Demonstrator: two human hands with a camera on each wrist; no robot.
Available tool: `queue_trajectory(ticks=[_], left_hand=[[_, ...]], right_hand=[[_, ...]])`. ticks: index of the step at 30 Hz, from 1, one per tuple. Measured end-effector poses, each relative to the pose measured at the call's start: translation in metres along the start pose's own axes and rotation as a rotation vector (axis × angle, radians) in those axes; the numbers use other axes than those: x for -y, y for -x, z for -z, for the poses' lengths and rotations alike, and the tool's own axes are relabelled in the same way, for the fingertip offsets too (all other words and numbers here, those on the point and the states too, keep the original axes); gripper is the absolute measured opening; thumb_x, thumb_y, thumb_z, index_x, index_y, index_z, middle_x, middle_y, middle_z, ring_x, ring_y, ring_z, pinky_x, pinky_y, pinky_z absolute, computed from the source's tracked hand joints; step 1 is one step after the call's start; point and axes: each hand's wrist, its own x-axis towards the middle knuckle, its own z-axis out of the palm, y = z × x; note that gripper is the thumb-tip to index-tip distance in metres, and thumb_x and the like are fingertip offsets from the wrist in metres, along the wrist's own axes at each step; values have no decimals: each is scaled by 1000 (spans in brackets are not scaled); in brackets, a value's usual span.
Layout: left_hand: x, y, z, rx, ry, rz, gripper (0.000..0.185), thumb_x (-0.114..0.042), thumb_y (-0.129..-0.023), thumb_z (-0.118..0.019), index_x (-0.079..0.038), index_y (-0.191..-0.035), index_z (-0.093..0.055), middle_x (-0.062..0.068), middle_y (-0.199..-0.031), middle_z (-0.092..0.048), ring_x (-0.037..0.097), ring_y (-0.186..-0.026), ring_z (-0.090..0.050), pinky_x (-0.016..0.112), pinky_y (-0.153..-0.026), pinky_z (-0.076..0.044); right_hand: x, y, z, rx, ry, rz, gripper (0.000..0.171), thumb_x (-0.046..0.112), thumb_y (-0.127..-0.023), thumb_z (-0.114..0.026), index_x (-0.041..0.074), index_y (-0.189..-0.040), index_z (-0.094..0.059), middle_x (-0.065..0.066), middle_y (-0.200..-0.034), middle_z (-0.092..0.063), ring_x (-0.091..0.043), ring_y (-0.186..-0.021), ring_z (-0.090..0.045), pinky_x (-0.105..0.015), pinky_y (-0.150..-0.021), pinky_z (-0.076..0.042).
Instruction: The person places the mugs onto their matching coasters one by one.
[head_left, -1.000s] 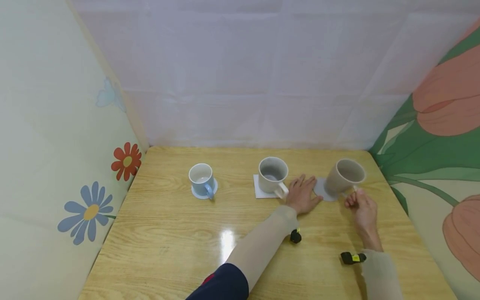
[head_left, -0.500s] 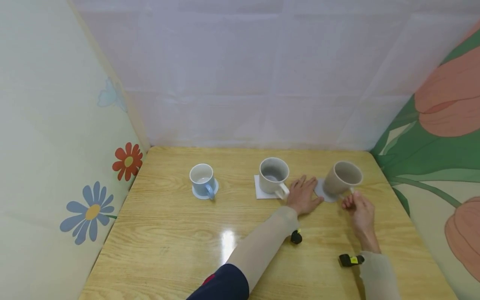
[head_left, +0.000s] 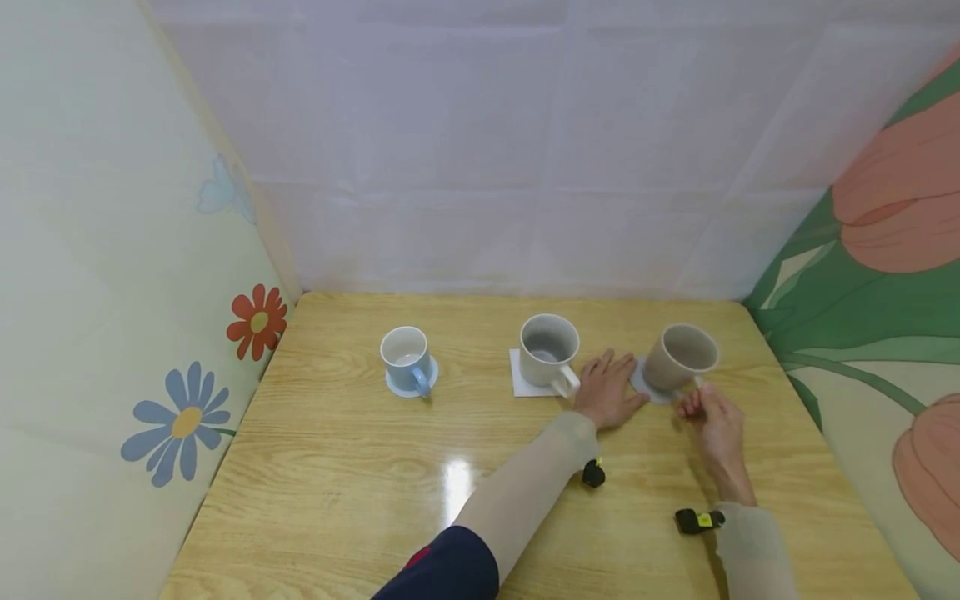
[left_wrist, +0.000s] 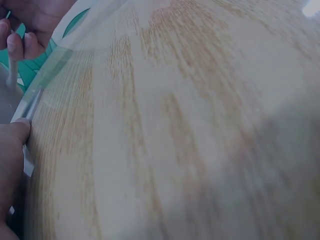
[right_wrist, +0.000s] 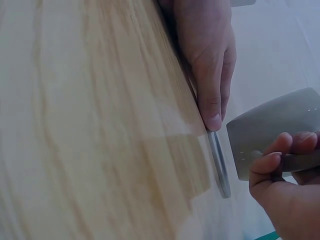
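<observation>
My right hand [head_left: 720, 425] grips the handle of a beige-grey mug [head_left: 666, 369], fingers curled round it. The mug is tilted a little and overlaps a round grey coaster [head_left: 640, 382] in the head view. From the right wrist, a narrow gap shows between the mug's base [right_wrist: 236, 150] and the coaster [right_wrist: 219, 165]. My left hand [head_left: 606, 390] lies palm down on the table with fingers spread, between this coaster and a white mug [head_left: 536, 369]. Its thumb [right_wrist: 214, 121] touches the coaster's edge.
The white mug stands on a square white coaster [head_left: 518, 385], handle toward my left hand. Farther left a small blue mug [head_left: 405, 375] stands on a round pale coaster [head_left: 392, 387]. The wooden table [head_left: 337, 467] ends at a white sheet [head_left: 450, 167] behind.
The beige-grey mug and my right hand have shifted slightly left, and the mug sits a little lower over the coaster. My left hand stays in place.
</observation>
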Motion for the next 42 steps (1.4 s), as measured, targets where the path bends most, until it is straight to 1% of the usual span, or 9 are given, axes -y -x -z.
queue_trajectory(ticks=[9, 17, 20, 25, 29, 34, 42], left_hand=[[0, 0, -1, 13, -3, 3, 75, -69, -106, -46, -35, -170, -27, -20, -176, -21, 11, -167, -10, 35, -136, -7], [1, -1, 2, 15, -24, -2, 75, -68, -106, -45, -34, -170, -27, -20, -176, -21, 11, -167, -10, 35, -136, -8], [2, -2, -1, 11, -27, -5, 75, -69, -106, -45, -34, -170, -27, -20, -176, -21, 11, -167, -10, 35, -136, -9], [3, -4, -5, 3, -27, -10, 75, -70, -106, -44, -35, -170, -27, -21, -176, -21, 11, -166, -10, 34, -136, -9], [3, -4, -4, 12, -22, -9, 75, -70, -106, -44, -35, -170, -26, -21, -176, -20, 11, -167, -9, 34, -136, -8], [3, -2, -2, 4, -23, -9, 75, -70, -106, -44, -34, -170, -27, -20, -176, -21, 11, -167, -10, 34, -136, -9], [1, 0, 0, 1, -7, -9, 74, -68, -107, -45, -32, -170, -29, -18, -176, -24, 12, -167, -12, 34, -136, -9]], right_hand=[[-2, 2, -1, 3, -56, -19, 38, 15, -116, -42, -2, -85, -55, -3, -83, -53, -16, -78, -52, -28, -70, -50], [-5, 0, -1, 21, -62, -27, 39, 16, -116, -42, -2, -84, -55, -3, -81, -53, -17, -77, -53, -28, -70, -51], [-6, 0, -1, 23, -78, -28, 40, 16, -116, -41, -2, -84, -55, -3, -81, -53, -17, -76, -53, -28, -70, -51], [-4, 1, -2, 26, -62, -29, 40, 16, -117, -41, -2, -84, -55, -2, -81, -54, -17, -76, -54, -28, -70, -52], [-4, 0, -3, 18, -40, -29, 40, 16, -116, -42, -3, -84, -55, -3, -80, -55, -17, -76, -55, -28, -69, -52], [-6, 0, -5, 10, -22, -27, 40, 16, -116, -43, -3, -84, -55, -3, -80, -55, -16, -75, -56, -27, -69, -53], [-8, -1, -5, 23, -39, -25, 39, 15, -116, -41, -3, -85, -55, -3, -81, -54, -16, -77, -55, -28, -70, -53]])
